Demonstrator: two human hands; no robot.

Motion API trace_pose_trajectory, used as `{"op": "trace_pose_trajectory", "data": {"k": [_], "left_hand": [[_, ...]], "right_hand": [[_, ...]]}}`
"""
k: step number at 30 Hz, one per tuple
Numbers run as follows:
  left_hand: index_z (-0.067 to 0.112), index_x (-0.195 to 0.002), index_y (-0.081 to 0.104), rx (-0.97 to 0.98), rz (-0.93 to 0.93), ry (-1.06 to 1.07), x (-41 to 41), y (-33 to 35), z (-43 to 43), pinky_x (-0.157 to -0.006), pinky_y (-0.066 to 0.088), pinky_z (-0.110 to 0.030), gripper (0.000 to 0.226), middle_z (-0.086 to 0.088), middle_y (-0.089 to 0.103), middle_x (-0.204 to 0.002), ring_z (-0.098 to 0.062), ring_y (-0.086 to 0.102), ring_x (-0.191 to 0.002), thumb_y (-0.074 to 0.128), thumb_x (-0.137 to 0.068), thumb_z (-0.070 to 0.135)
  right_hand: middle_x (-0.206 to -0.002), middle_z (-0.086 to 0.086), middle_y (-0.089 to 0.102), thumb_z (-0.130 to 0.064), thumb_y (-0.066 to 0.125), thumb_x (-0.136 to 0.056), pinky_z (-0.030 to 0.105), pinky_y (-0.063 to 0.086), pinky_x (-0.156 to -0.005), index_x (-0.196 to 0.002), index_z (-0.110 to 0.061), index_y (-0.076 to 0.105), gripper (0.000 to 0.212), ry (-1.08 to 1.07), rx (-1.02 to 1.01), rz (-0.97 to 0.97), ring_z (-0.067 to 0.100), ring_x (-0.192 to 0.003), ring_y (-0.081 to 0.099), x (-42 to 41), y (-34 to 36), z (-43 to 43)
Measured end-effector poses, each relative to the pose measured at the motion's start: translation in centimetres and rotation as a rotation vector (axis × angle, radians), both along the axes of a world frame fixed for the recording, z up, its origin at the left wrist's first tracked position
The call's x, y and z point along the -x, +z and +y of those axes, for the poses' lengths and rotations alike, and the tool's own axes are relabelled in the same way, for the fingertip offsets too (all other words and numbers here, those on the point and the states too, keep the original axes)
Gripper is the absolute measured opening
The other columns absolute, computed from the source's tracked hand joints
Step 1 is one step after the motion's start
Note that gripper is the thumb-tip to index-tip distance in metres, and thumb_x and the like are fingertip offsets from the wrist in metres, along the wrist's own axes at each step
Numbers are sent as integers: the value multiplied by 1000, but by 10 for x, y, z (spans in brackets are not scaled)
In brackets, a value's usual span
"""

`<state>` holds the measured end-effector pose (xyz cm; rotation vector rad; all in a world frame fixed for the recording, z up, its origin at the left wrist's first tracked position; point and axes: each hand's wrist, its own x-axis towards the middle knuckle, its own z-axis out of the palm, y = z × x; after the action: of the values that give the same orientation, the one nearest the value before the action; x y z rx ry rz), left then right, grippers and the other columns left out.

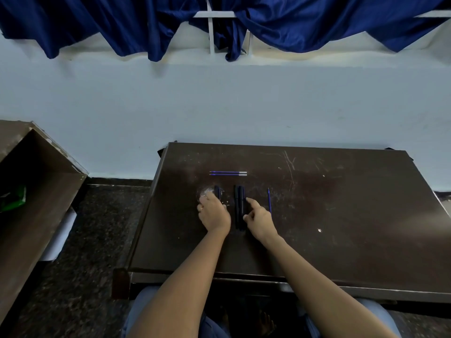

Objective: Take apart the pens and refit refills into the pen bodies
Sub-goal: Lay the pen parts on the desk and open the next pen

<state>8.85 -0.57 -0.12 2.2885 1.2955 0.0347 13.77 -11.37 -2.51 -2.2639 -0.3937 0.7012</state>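
Mid-desk (341, 215), left hand (213, 213) grips caps (218, 191) — right hand (258, 219) loosely open beside pens (239, 206).

Single head-worn wide-angle view, looking forward and down from above the seated person. Dark desk (341, 215) fills centre to 4 o'clock; wall (219, 106) at 12 o'clock; both forearms enter from 6 o'clock.

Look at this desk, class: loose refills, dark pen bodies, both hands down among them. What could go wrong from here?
1. The single refill lies loose beside the right hand; a nudge might roll it away.
2. The dark pen bodies barely stand out from the dark desk, so small parts could be overlooked.
3. The two refills farther back lie unsecured and could roll.
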Motion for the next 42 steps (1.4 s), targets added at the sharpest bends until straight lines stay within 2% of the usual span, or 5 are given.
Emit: {"op": "trace_pose_trajectory", "data": {"k": [10, 15, 25, 30, 42], "left_hand": [[8, -129, 50, 191, -113, -201, 34, 4, 15, -90, 41, -32, 35, -18, 53, -122, -32, 53, -114, 49, -94, 5], [17, -103, 56, 318, -201, -514, 54, 21, 6, -78, 41, -20, 23, -7, 54, -106, -12, 55, -90, 43, -92, 2], [26, -82, 48, 387, -286, -495, 90, 71, -18, -54, 37, -15, 19, 6, 55, -74, -4, 51, -62, 41, -99, 23], [22, -65, 45, 242, -221, -447, 104, 77, -22, -67, 41, -32, 41, 1, 57, -72, -17, 56, -70, 35, -99, 43], [16, -91, 61, 214, -234, -483, 122, 84, -27, -59, 38, -29, 24, 8, 54, -68, -12, 49, -59, 41, -95, 27]], "right_hand": [[-82, 0, 62, -31, 55, -94, 34, 51, -86, -131, -18, 48, 40, -131, -150, 23, 21, -85, 63, 17, 29, -9], [-78, 2, 63, -63, 55, -81, 39, 52, -73, -85, -22, 47, 42, -208, -195, 86, 22, -71, 62, 20, 52, -2], [-65, -4, 50, -48, 48, -92, 31, 36, -62, -66, -17, 43, 41, -158, -163, 21, 15, -66, 49, 43, 92, -10], [-61, -2, 48, -43, 45, -94, 30, 34, -58, -58, -18, 41, 44, -113, -160, -14, 17, -64, 48, 57, 109, -13], [-69, 4, 55, -47, 35, -98, 34, 36, -70, -63, -12, 48, 51, 16, -48, 47, 21, -72, 52, 76, 116, -18]]}}
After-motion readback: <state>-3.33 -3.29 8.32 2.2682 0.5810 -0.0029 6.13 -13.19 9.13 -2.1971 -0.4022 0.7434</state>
